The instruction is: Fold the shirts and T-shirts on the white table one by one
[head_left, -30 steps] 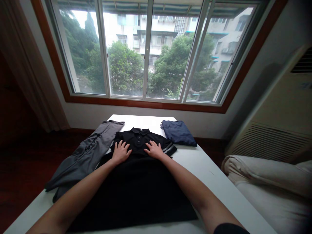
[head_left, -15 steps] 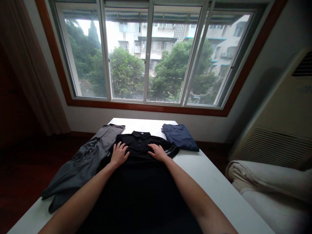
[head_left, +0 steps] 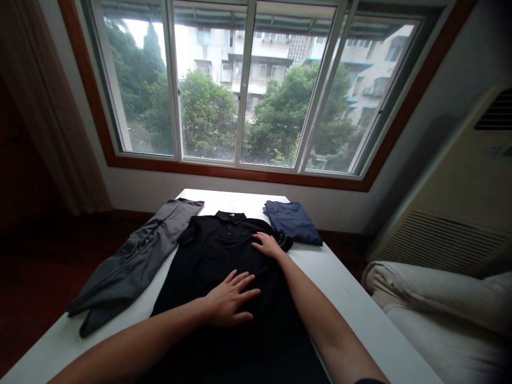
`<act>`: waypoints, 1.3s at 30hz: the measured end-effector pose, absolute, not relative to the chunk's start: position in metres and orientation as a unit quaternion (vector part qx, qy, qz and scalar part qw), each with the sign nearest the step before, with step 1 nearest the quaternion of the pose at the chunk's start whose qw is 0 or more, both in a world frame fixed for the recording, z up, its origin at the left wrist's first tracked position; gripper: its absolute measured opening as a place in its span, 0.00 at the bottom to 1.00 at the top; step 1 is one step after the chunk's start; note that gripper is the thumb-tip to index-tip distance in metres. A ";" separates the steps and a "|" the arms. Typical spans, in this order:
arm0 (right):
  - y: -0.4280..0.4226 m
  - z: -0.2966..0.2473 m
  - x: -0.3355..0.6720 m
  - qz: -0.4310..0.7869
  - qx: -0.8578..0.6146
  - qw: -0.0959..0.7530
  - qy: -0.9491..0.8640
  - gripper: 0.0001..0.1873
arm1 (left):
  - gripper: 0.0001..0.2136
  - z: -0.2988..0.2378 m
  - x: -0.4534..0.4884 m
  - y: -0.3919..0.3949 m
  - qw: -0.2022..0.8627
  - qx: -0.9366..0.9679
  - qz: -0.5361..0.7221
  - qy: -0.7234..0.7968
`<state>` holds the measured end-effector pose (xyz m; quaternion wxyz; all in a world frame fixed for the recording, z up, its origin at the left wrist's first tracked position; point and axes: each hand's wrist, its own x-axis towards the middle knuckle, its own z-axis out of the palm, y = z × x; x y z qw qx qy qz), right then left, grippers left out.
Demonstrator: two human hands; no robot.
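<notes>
A black polo shirt lies spread out on the white table, its collar toward the window. Across the middle of the shirt, my left hand is open with its fingers spread. My right hand rests open on the upper right of the shirt, close to the striped sleeve. Left of the shirt lies a pair of grey trousers, stretched lengthwise. A folded dark blue garment sits by the right sleeve.
Beyond the table is a wide window with a wooden frame. A cream padded seat or bedding stands at the right, in front of a tall air conditioner. A curtain hangs at the left.
My left hand has moved from the shirt's upper left down and right to its middle. My right hand has shifted slightly outward toward the right sleeve.
</notes>
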<state>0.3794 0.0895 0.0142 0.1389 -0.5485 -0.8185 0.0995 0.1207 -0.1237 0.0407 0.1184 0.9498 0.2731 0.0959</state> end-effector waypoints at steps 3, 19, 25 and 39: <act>0.088 0.016 0.378 0.098 -0.564 0.109 -0.813 0.29 | 0.37 0.046 0.114 -0.145 0.139 0.954 0.087 0.253; 0.065 0.049 0.360 -0.037 -0.565 0.144 -0.811 0.19 | 0.30 0.058 0.108 -0.138 0.103 0.945 0.124 0.286; 0.058 0.035 0.337 0.072 -0.473 0.103 -0.872 0.31 | 0.23 0.073 0.074 -0.095 0.032 0.897 0.145 0.417; 0.069 0.020 0.347 0.042 -0.634 0.111 -0.764 0.25 | 0.22 0.031 -0.063 -0.009 -0.054 0.642 0.149 0.750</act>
